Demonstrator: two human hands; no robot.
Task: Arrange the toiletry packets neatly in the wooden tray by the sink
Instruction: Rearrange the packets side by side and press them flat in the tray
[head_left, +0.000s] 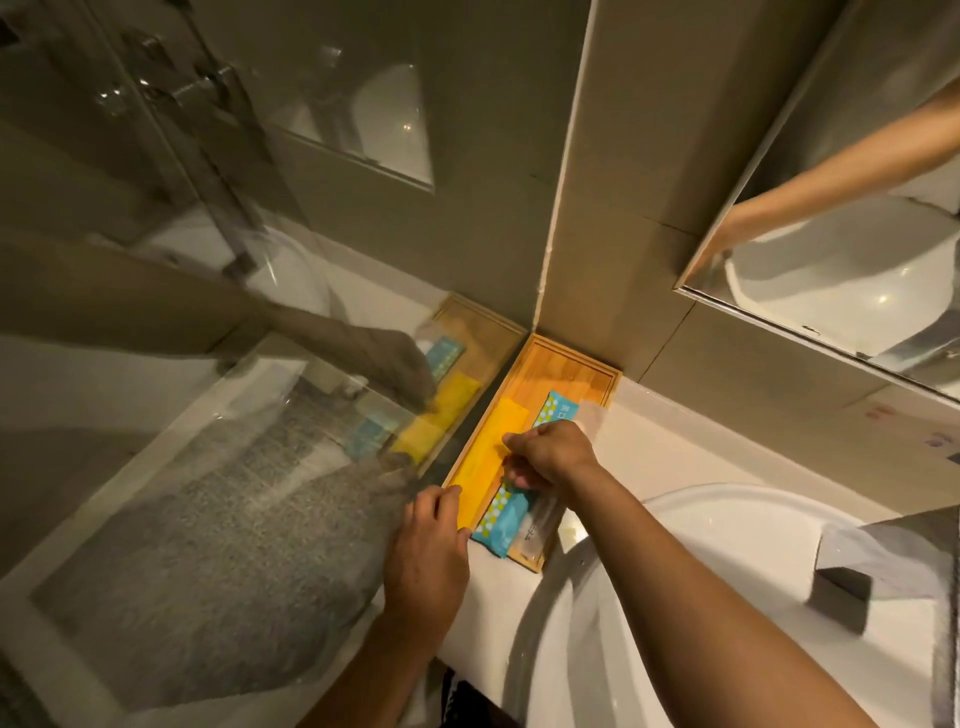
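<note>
A wooden tray (569, 366) lies on the white counter, pushed into the corner between the tiled wall and a glass panel. Yellow packets (493, 452) lie end to end along its left side. A blue patterned packet (557, 410) and a clear packet (591, 413) sit at the far end. Another blue packet (500, 525) and a clear packet (536, 527) are at the near end. My left hand (426, 545) pinches the near end of the yellow packets. My right hand (550, 457) hovers over the tray's middle, fingers curled on the far end of the near blue packet.
A white sink basin (675, 561) curves close to the tray's right side. The glass panel (234, 415) on the left reflects the tray. A mirror (857, 234) hangs at the upper right. A tissue box (852, 582) stands on the counter at the right.
</note>
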